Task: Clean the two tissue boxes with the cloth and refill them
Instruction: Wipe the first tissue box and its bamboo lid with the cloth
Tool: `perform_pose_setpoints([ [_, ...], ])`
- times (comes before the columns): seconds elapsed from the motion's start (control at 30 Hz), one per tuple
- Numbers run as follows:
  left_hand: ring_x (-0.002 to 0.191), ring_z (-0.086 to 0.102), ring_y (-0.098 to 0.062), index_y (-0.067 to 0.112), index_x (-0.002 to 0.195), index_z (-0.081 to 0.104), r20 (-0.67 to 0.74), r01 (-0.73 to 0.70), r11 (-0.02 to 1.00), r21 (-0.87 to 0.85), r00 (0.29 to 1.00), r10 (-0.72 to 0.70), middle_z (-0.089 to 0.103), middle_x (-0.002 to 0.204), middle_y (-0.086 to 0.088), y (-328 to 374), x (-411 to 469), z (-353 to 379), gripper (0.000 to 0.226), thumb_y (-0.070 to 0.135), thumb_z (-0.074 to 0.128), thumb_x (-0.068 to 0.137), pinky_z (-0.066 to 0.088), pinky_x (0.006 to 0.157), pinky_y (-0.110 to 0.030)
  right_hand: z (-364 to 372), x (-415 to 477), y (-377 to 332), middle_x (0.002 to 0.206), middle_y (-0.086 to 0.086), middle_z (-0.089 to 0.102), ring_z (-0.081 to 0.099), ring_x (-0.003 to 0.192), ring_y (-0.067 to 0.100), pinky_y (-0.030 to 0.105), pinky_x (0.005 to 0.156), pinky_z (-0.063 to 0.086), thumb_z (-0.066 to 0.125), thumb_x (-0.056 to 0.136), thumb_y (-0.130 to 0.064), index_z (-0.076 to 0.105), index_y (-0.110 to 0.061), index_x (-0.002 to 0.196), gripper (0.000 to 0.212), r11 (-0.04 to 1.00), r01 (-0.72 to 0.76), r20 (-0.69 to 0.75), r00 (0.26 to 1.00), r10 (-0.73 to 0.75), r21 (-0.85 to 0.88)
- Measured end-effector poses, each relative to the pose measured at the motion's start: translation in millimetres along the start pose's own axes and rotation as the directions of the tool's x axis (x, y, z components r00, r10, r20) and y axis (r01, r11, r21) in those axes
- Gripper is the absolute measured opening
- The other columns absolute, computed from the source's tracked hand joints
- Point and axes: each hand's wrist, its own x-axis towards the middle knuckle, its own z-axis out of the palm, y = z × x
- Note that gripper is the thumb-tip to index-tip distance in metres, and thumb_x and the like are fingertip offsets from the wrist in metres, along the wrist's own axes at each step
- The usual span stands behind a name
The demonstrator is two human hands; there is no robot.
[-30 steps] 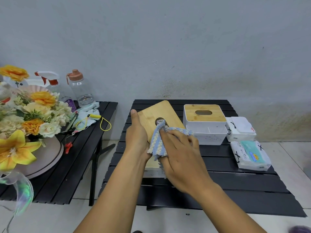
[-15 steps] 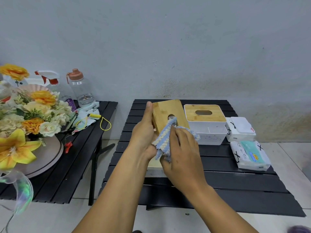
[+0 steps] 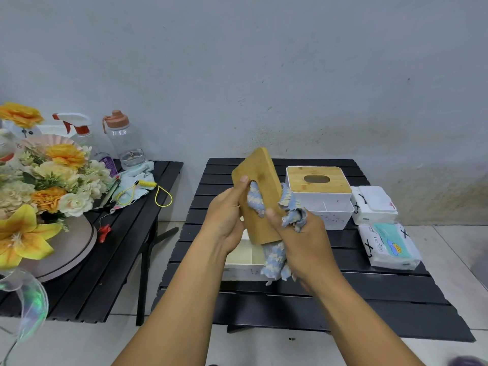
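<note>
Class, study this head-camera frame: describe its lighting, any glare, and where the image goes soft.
Head view: light is soft and even, no hard shadows; the iridescent ribbon catches coloured glare; the cloth looks slightly soft; a purple shape in the lower right corner is blurred beyond recognition.

Left hand (image 3: 227,215) grips bamboo lid (image 3: 264,178), tilted near upright above desk (image 3: 343,299) middle, thumb by its slot. Right hand (image 3: 307,241) pinches lid's lower right edge, blue-cream cloth (image 3: 274,260) bunched in it, cloth also showing at slot. Open white box (image 3: 243,260) on desk beneath. Lidded tissue box (image 3: 319,199) toward far edge; tissue pack (image 3: 388,245) at right edge, white pack (image 3: 375,204) just behind it
</note>
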Motion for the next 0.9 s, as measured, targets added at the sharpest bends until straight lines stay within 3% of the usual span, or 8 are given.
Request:
perform_pose_setpoints([
  [0.13,0.104,0.075,-0.035,0.003,0.131,0.064,-0.011,-0.014,0.994,-0.105,1.000,0.013,0.077,0.114,-0.017,-4.1,5.6,-2.2,0.047,0.034,0.071,0.096,0.062,0.085,-0.048,-3.2,3.0,-5.8,0.072,0.005,0.073,0.069,0.065,0.020,0.030,0.060,0.054,0.056,0.091,-0.055,0.071,-0.015,0.078,0.044,0.957,-0.195,-0.058,0.976,0.211,0.213],
  [0.23,0.073,0.072,-0.021,0.007,0.123,0.065,-0.068,-0.077,0.985,-0.154,0.995,0.067,0.076,0.086,-0.009,-4.4,10.2,-5.2,0.031,0.026,0.068,0.100,0.059,0.067,-0.036,-12.0,12.0,-3.5,0.089,0.015,0.075,0.072,0.082,0.030,0.043,0.074,0.056,0.053,0.098,-0.051,0.072,-0.009,0.090,0.047,0.932,-0.222,-0.221,0.931,0.290,0.287],
  [0.37,0.076,0.076,-0.022,0.010,0.123,0.064,-0.078,-0.102,0.957,-0.271,0.993,0.084,0.079,0.095,-0.012,1.3,9.4,-6.1,0.026,0.029,0.056,0.107,0.063,0.068,-0.035,-22.8,21.7,0.7,0.078,0.005,0.072,0.070,0.080,0.026,0.047,0.076,0.058,0.053,0.098,-0.050,0.069,-0.020,0.089,0.035,0.998,-0.039,-0.461,0.887,0.013,-0.048],
  [0.47,0.107,0.075,-0.030,0.013,0.132,0.063,-0.013,-0.059,0.952,-0.302,0.998,0.058,0.075,0.121,-0.016,1.1,5.0,0.3,0.040,0.041,0.045,0.109,0.063,0.080,-0.044,-11.4,27.2,-2.8,0.111,-0.008,0.071,0.064,0.103,0.009,0.035,0.091,0.050,0.046,0.099,-0.047,0.068,-0.032,0.117,0.032,0.870,0.284,-0.160,0.914,-0.373,-0.404],
  [0.6,0.117,0.069,-0.027,0.006,0.139,0.062,0.150,0.061,0.956,-0.285,0.988,-0.018,0.066,0.138,-0.017,-0.1,-1.0,4.2,0.059,0.052,0.041,0.107,0.062,0.074,-0.030,7.8,38.2,21.9,0.167,-0.001,0.007,-0.003,0.154,0.016,0.043,0.125,0.005,0.023,0.091,-0.048,0.014,-0.030,0.157,0.070,0.467,0.427,0.337,0.903,-0.267,-0.774],
  [0.67,0.120,0.068,-0.028,0.005,0.139,0.062,0.182,0.118,0.948,-0.295,0.981,-0.065,0.066,0.138,-0.017,1.0,0.0,-0.9,0.063,0.055,0.043,0.105,0.063,0.073,-0.031,10.6,32.7,31.9,0.165,-0.003,-0.015,-0.023,0.150,0.013,0.043,0.124,-0.008,0.012,0.086,-0.050,-0.003,-0.023,0.158,0.078,0.350,0.453,0.408,0.891,-0.198,-0.820],
  [0.77,0.129,0.063,-0.035,0.004,0.140,0.061,0.183,0.148,0.945,-0.292,0.978,-0.096,0.064,0.141,-0.019,-2.7,6.3,-9.2,0.067,0.057,0.045,0.104,0.049,0.111,-0.048,8.3,19.5,41.2,0.164,-0.004,-0.021,-0.028,0.148,0.011,0.040,0.123,-0.011,0.008,0.086,-0.052,-0.012,-0.023,0.157,0.078,0.304,0.494,0.472,0.869,-0.150,-0.814],
  [0.9,0.134,0.059,-0.035,0.004,0.141,0.060,0.213,0.169,0.947,-0.275,0.971,-0.112,0.065,0.139,-0.019,-4.0,2.8,-7.5,0.066,0.056,0.043,0.104,0.044,0.113,-0.042,8.2,23.7,36.5,0.165,-0.003,-0.017,-0.024,0.150,0.012,0.041,0.123,-0.011,0.011,0.088,-0.049,-0.007,-0.021,0.159,0.078,0.298,0.470,0.438,0.883,-0.171,-0.831],
])
